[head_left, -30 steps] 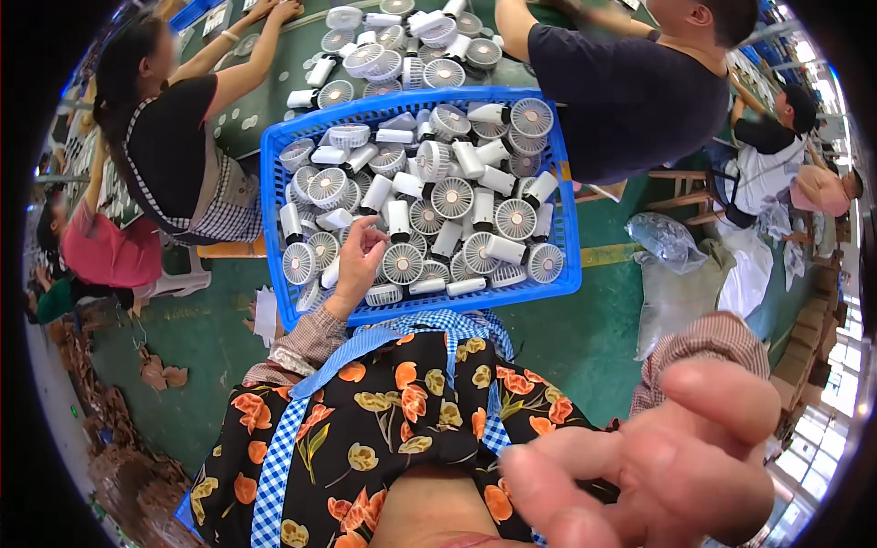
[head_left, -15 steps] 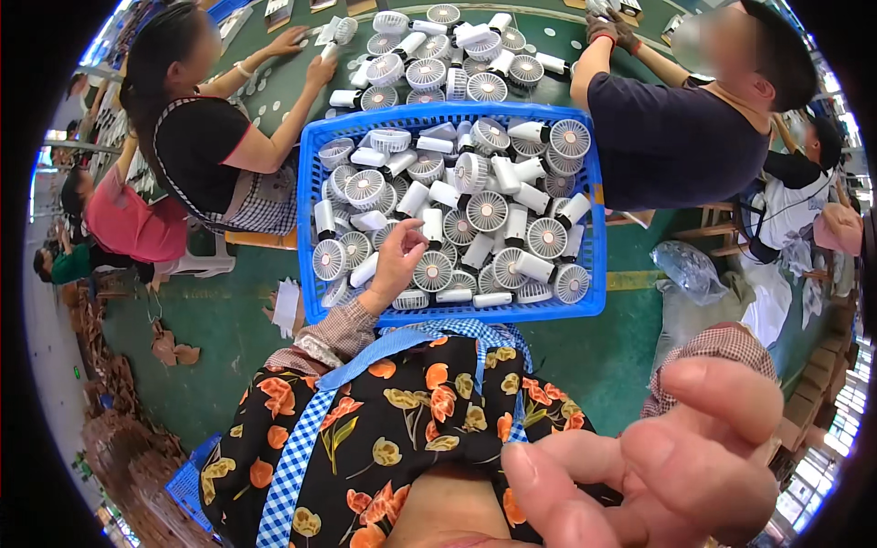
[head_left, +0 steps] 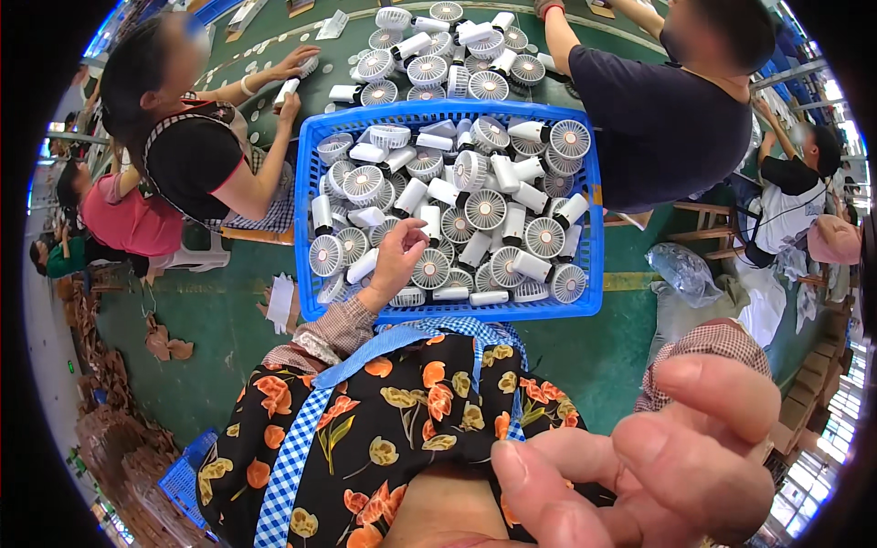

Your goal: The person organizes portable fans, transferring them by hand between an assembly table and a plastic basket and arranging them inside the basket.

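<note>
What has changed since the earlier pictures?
The co-worker at left has drawn a white fan closer in. The view shifted, putting the blue basket further right than at first. The left hand stays over the basket's fans, the right hand near the camera; neither visibly took or released anything.

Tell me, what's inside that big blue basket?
A heap of small white fans fills the blue basket: I see round grilles and stubby handles. The left hand hides some near the closer edge. Whatever lies beneath the top fans, and the basket's bottom, is covered.
</note>
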{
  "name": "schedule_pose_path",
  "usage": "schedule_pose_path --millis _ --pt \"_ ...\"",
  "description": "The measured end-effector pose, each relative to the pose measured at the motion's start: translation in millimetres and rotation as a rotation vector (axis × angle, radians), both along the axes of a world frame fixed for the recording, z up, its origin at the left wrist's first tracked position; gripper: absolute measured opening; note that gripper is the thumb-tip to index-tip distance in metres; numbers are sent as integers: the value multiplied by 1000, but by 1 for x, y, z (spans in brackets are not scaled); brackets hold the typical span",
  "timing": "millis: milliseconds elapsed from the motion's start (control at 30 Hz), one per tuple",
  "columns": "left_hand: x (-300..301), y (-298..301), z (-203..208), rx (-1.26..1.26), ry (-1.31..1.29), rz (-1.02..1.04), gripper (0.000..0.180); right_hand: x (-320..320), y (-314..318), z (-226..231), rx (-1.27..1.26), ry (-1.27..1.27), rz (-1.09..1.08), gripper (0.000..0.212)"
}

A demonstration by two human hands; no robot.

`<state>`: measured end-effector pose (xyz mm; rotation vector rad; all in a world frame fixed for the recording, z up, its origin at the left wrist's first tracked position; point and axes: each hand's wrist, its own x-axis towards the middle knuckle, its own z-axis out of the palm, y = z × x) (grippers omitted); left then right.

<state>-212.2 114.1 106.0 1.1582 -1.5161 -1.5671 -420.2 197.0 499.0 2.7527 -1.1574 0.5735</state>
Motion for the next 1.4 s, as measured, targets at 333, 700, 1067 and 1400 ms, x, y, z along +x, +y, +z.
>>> schedule_pose_path --millis 333,700,1067,1400 --pt "2 4 -5 31 25 4 26 11 -16 -40 -416 -270 19 17" --pt "2 6 -11 53 33 -5 25 12 9 18 306 -148 -232 21" --pt "-6 -3 -9 44 73 -19 24 11 18 -48 -255 -347 -350 38" --pt "-7 2 -14 9 40 2 22 -63 15 -166 225 -413 -444 35"
